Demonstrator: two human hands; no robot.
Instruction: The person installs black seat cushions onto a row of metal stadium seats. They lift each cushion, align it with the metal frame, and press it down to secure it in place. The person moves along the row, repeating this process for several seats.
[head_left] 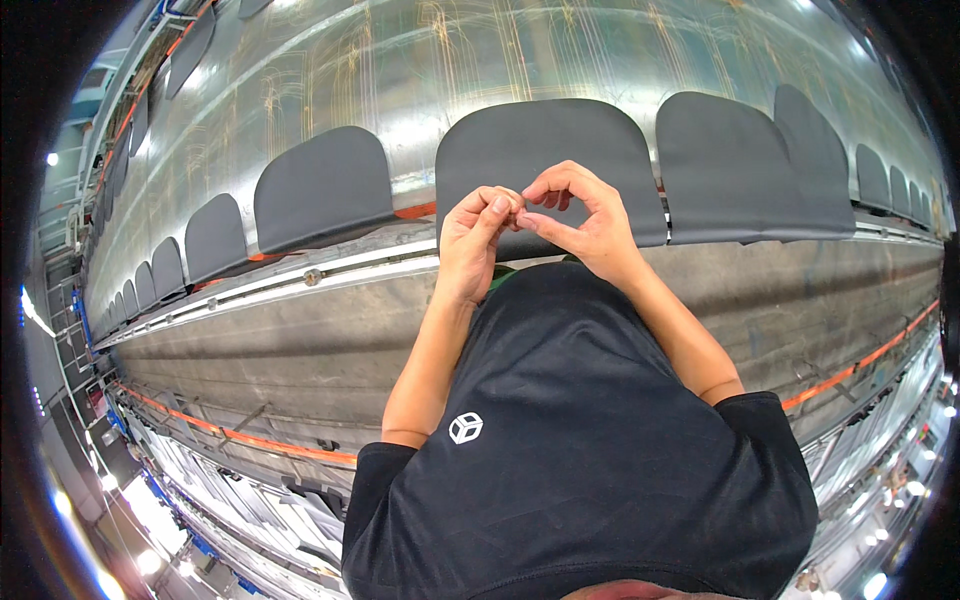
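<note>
At the far left, smaller-looking dark gray round-topped sheets (215, 238) are receding along the edge of a shiny metal worktable (405, 85), and a pale metal rail (365, 267) is running below them. The left hand (470, 235) is curling its fingers, thumb pressing near the index finger; whether it is grasping anything, I cannot tell. Behind both hands, the central dark gray sheet (545, 140) is lying on the worktable. The right hand (603, 228) is arching, its fingertips meeting the left's; any small item between them is too hidden to tell. Farther right, two overlapping gray sheets (722, 150) are lying alongside.
</note>
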